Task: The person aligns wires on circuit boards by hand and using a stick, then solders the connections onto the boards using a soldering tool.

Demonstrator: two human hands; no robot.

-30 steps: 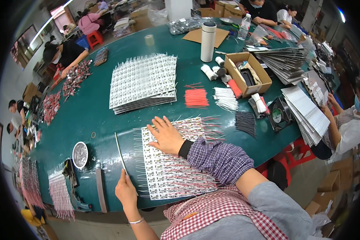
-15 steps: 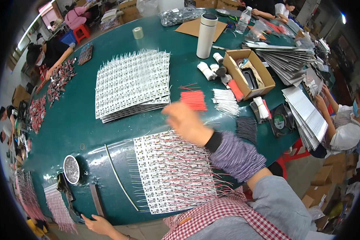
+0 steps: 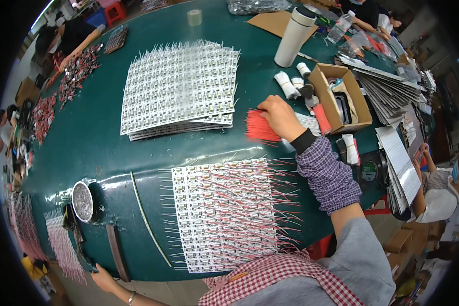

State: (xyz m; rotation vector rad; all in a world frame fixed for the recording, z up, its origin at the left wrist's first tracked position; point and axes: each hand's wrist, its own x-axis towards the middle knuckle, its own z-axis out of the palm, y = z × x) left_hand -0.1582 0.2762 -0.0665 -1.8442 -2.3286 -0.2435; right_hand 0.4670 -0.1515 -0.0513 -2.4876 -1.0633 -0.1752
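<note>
My right hand [image 3: 282, 118] rests on a pile of short red wires [image 3: 261, 126], its fingers bent and closed at the pile's upper right end. How many wires it pinches is hidden. Beside that pile, partly under my wrist, lie white wires [image 3: 308, 122]. In front of me sits a white circuit board panel [image 3: 224, 217] with red and white wires running across it in rows. Down at the table's lower left edge, my left hand [image 3: 104, 279] is closed around the end of a dark, slim handle [image 3: 93, 268]; most of it is covered by the fingers.
A stack of white panels [image 3: 178, 92] lies farther back. Left of the wired panel are a pale thin tube [image 3: 147, 219], a dark bar [image 3: 117, 252] and a round metal-coloured cup [image 3: 81, 202]. A cardboard box [image 3: 362, 120] and a white flask [image 3: 294, 38] stand at right.
My right hand has moved from above the gap between the panels rightward onto the red wires. My left hand's fingers have closed on the dark handle. The view has shifted.
</note>
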